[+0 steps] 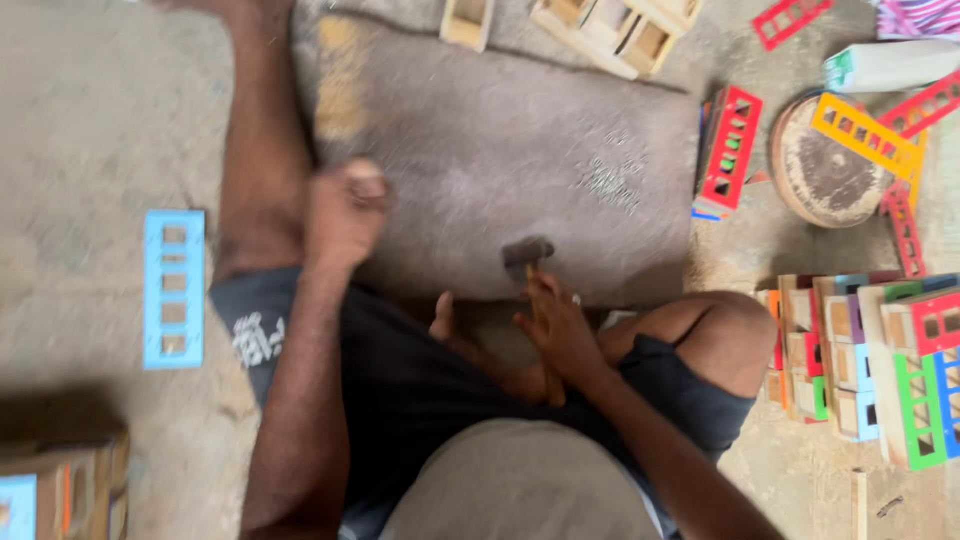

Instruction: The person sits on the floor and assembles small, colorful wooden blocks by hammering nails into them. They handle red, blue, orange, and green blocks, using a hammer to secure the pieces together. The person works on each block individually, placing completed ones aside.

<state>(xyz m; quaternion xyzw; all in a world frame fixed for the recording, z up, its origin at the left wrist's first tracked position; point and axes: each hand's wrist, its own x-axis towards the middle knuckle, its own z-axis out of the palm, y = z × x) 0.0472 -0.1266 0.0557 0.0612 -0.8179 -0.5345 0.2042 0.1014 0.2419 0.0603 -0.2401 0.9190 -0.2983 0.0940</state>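
Fingers of the right hand point(558, 330) wrap the wooden handle of a hammer point(530, 262), its dark metal head resting near the edge of a grey mat point(500, 140). Left hand point(345, 210) is curled into a fist, seemingly empty, though blur makes that uncertain. Hammering looks paused; a next strike would need a piece set on the mat. Small nails point(610, 185) lie scattered there. Beyond sit a flat blue slotted frame point(173, 288) and stacked painted wooden boxes point(880, 360)
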